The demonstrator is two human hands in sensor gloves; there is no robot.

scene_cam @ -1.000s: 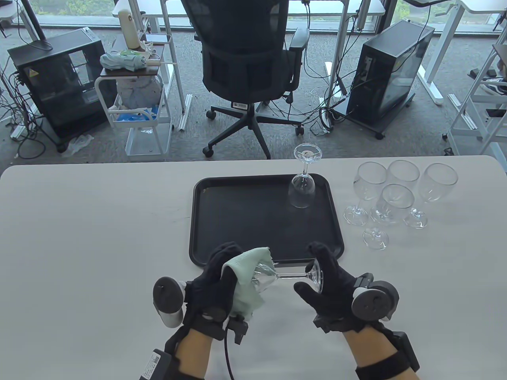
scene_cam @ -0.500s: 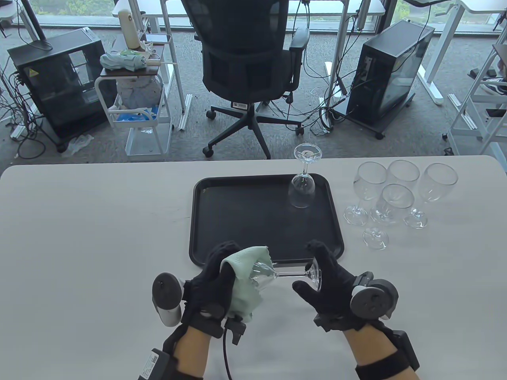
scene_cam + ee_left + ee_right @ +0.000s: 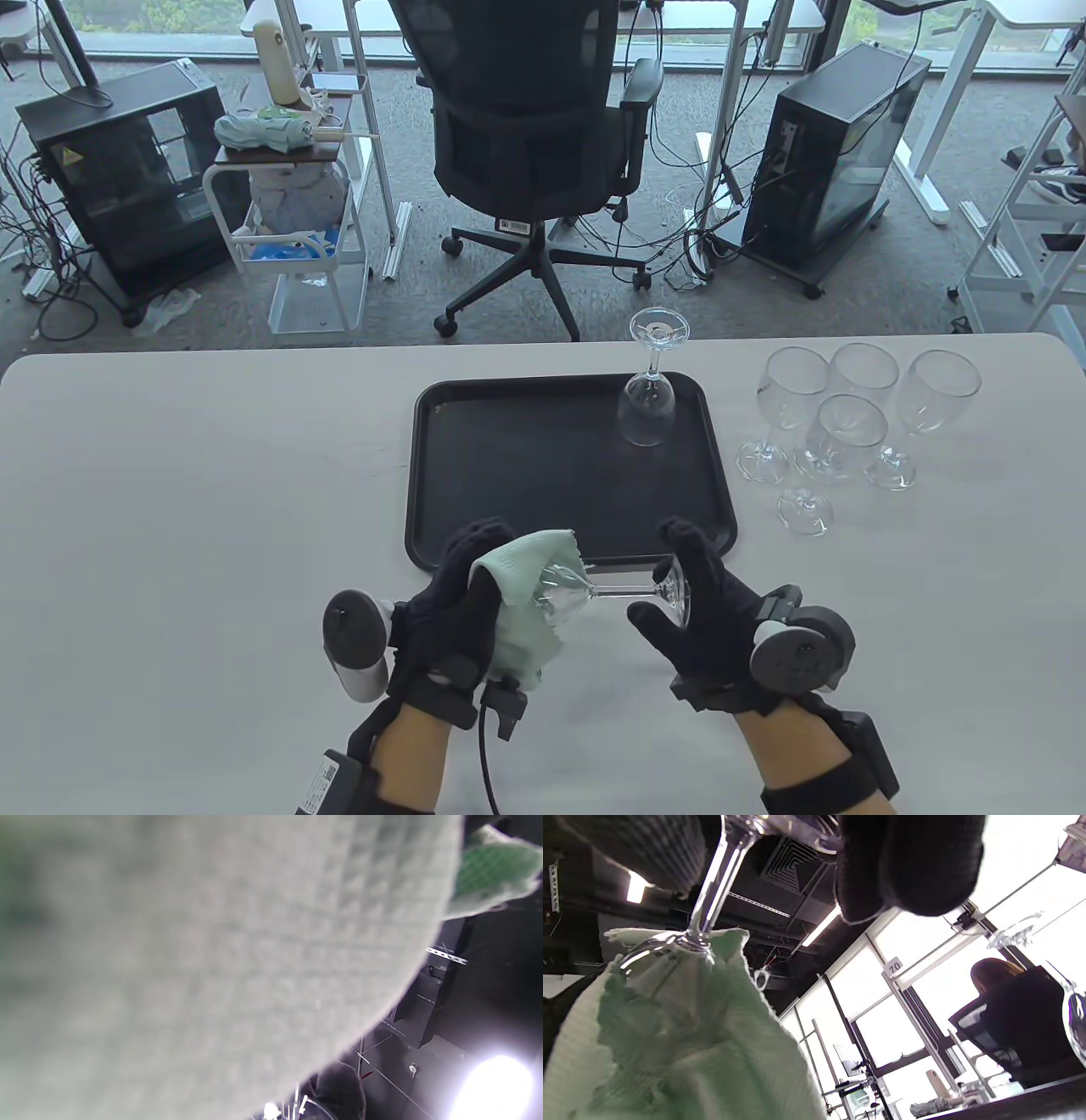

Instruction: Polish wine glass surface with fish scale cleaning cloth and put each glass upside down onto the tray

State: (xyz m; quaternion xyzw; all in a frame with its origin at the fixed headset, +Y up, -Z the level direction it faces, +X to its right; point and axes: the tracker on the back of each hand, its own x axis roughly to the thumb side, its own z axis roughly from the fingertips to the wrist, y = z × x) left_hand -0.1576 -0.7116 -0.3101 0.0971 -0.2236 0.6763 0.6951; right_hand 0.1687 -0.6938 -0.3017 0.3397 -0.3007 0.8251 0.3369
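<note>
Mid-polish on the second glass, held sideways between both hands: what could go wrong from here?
1. The right hand holds the glass only by its foot; if the left hand twists the cloth hard, the thin stem might snap.
2. Inverting it onto the tray, it could knock the upturned glass there.
3. A wide right-hand swing may hit the four upright glasses.

Office chair (image 3: 530, 144) beyond table (image 3: 187, 509); computer towers (image 3: 836, 161) on floor.
</note>
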